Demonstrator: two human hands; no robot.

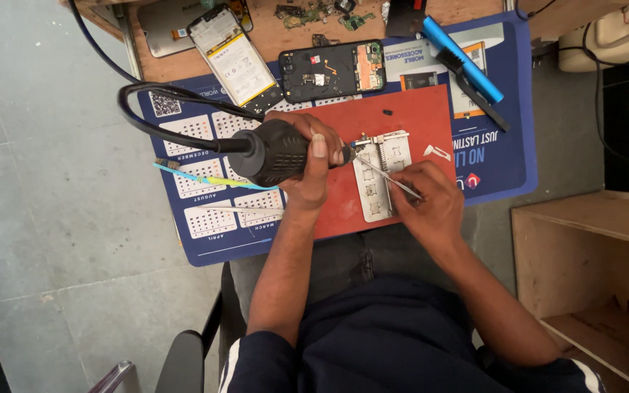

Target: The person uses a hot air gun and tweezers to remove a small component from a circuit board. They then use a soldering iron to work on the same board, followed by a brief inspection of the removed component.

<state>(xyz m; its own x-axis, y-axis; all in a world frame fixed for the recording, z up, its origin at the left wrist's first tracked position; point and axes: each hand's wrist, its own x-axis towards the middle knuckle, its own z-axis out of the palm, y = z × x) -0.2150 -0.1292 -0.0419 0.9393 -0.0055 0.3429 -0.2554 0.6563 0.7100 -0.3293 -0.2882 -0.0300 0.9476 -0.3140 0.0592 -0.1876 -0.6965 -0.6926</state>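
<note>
My left hand (313, 164) grips the black handle of a hot air tool (274, 151), its nozzle aimed right at the top of a white metal holder plate (380, 175). That plate lies on a red mat (409, 116). My right hand (431, 200) holds thin metal tweezers (387, 175) whose tips reach toward the nozzle end on the plate. A thick black cable (161, 109) loops from the tool's back end to the left.
A blue printed mat (489, 145) lies under the red one. Behind it sit an opened black phone (333, 69), a phone with its battery exposed (231, 54), a blue tool (464, 62) and a black brush (475, 84). A wooden box (591, 276) stands at right.
</note>
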